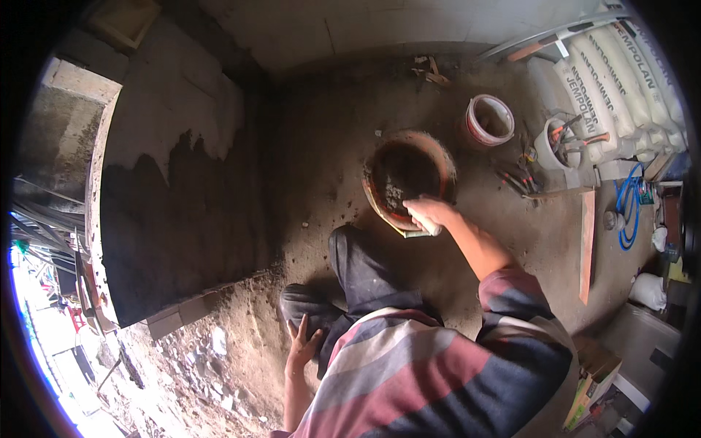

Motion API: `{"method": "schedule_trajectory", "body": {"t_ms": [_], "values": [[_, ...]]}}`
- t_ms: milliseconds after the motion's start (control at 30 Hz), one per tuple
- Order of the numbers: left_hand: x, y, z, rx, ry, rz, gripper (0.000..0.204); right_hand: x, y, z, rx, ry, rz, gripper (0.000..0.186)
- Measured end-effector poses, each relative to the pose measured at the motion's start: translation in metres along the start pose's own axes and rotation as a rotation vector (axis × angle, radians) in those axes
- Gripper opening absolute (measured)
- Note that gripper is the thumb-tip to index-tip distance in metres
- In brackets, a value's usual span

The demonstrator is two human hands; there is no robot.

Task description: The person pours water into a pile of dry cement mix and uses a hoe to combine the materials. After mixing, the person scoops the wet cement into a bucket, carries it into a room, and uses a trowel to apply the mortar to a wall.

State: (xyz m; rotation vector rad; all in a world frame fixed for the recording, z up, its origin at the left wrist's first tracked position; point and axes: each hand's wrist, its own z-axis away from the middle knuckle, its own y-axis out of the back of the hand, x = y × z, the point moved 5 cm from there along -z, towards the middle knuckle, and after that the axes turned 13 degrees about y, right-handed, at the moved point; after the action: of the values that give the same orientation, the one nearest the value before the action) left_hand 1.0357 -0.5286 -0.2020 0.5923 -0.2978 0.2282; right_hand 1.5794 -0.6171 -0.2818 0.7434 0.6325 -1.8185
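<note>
My right hand (432,209) is closed around the pale handle (431,225) of a tool at the near rim of a round orange-brown tub (440,152). The tool's working end is not clear; it merges with the dark mix (406,174) in the tub. Lighter, crumbly lumps show in that mix close to my hand. My left hand (301,343) holds nothing and rests on my bent left knee, its fingers spread.
A red and white bucket (471,133) stands beyond the tub. Right of it, a white bucket (546,153) holds tools. Pliers-like tools (517,179) lie nearby. Stacked white sacks (595,80), a wooden plank (587,248) and a blue hose (626,212) are right. A partly wet wall (182,219) rises left.
</note>
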Motion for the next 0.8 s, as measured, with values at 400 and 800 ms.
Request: {"method": "schedule_trajectory", "body": {"t_ms": [400, 800], "values": [[0.02, 0.009, -0.024, -0.016, -0.024, 0.039, 0.072, -0.041, 0.001, 0.094, 0.641, 0.457, 0.501, 0.066], [-0.02, 0.008, -0.032, 0.021, -0.09, -0.054, 0.071, -0.031, -0.02, 0.085, 0.324, 0.251, -0.454, 0.03]]}}
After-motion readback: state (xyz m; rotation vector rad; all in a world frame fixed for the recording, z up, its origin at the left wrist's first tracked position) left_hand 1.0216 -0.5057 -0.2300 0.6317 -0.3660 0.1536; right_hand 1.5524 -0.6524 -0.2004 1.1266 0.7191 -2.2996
